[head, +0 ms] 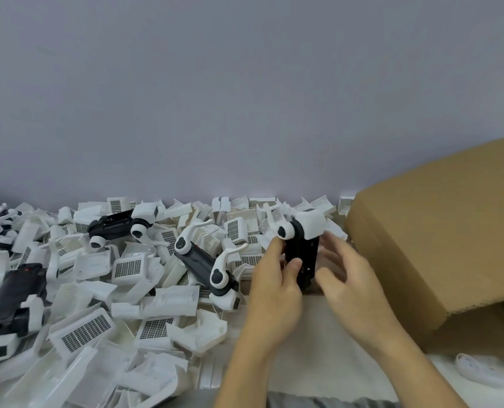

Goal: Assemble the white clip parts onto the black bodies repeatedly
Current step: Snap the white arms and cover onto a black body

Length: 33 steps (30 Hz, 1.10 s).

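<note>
Black body (301,254) stands upright between the two hands, out in front of the person at about one o'clock, with a white clip part (312,224) already seated on its top and a rounded white lever with a dark cap sticking out at its ten o'clock. Left hand (275,285) grasps the body from the left, thumb pressed on its front face and fingers wrapped behind. Right hand (349,278) sits just to the right with fingers loosely spread; its fingertips are near the body's edge, but I cannot tell if they touch it.

At three o'clock from the hands a brown cardboard box (439,240) lies tilted on the table (309,348); what is inside it is hidden. At nine o'clock a big loose heap of white clip parts (121,290) covers the table, many with dark grilles. Lying in that heap are other black bodies with white levers fitted: one (206,262) just left of the left hand, one (115,226) farther back, and one (12,295) at the far left. A white strip (480,371) lies at five o'clock.
</note>
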Tool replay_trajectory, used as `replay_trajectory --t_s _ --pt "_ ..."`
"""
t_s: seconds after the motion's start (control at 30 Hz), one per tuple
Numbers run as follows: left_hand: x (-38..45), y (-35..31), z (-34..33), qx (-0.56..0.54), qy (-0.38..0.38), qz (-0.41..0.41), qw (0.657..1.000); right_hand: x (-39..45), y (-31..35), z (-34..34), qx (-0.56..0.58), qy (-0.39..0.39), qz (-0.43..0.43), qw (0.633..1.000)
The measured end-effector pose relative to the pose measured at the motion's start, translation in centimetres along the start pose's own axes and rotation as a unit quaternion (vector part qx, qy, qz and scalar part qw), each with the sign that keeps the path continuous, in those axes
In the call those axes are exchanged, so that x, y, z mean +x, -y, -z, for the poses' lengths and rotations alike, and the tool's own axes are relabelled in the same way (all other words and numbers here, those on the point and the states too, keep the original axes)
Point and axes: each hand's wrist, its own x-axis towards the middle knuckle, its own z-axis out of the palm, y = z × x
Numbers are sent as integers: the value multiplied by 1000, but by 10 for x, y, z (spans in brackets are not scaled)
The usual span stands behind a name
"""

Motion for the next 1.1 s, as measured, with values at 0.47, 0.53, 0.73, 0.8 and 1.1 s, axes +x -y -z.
replay_trajectory --t_s 0.47,0.53,0.73,0.8,1.1 --pt "-3 1 -5 79 85 -66 991 4 2 -2 1 -219 -21 976" --pt "-5 0 -7 103 97 -73 987 5 2 -1 13 -243 -31 969" --pt "-2 2 -5 74 19 -62 995 0 7 -6 91 -155 -8 984" --pt "0 -3 -4 4 -31 -38 999 0 8 -7 139 -112 5 984" --pt "2 -18 5 -342 -119 184 914 4 1 -6 156 -78 -89 981"
